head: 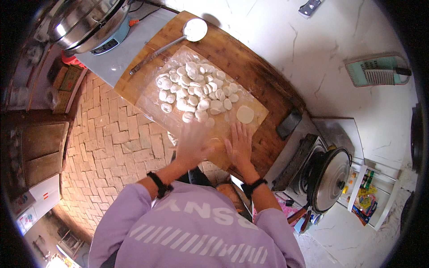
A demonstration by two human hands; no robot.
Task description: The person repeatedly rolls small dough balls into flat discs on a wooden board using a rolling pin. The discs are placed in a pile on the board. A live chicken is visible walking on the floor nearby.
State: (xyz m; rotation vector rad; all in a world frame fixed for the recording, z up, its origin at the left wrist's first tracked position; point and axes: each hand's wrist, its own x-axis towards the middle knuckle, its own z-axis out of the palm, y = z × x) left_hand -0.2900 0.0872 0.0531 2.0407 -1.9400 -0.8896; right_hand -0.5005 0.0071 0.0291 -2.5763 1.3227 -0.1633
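Pieces of white dough (197,89) lie crowded on a floured wooden board (231,160). A flat round of dough (245,114) sits near the board's right corner. Blurred by motion, my left hand (194,142) hovers or rests palm down at the near edge of the pile, thumb spread; whether dough lies beneath it is hidden. My right hand (240,144) is laid flat on the board just below the dough round, its fingers stretched out. Neither hand visibly grips anything.
A skimmer (195,30) lies behind the board on the wooden table (231,50). At upper left stands a steel electric pot (88,25). A dark phone-like object (289,124) is at right, beside a gas stove (301,160) with a lidded pan (331,181). A grater (378,72) lies farther off.
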